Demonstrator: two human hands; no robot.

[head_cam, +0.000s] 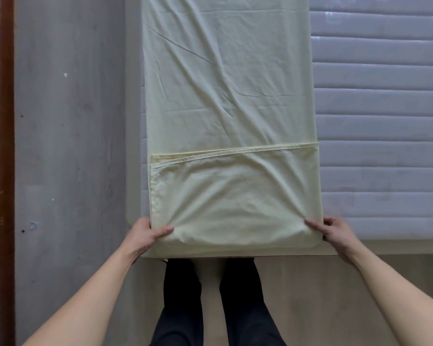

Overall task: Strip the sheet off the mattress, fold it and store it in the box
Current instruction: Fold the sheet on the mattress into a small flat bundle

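So the pale yellow sheet (230, 116) is lying as a long folded strip along the left side of the grey quilted mattress (380, 121), with the near end doubled back so its hems run across the strip. Left hand (145, 236) pinches the near left corner, thumb on top, fingers tucked underneath. Right hand (335, 233) grips the near right corner the same way. Black trousers (183, 295) show below, on the grey floor (68, 146).

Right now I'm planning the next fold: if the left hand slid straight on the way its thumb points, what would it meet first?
Only more sheet. The left hand would cross the folded end toward the right hand.
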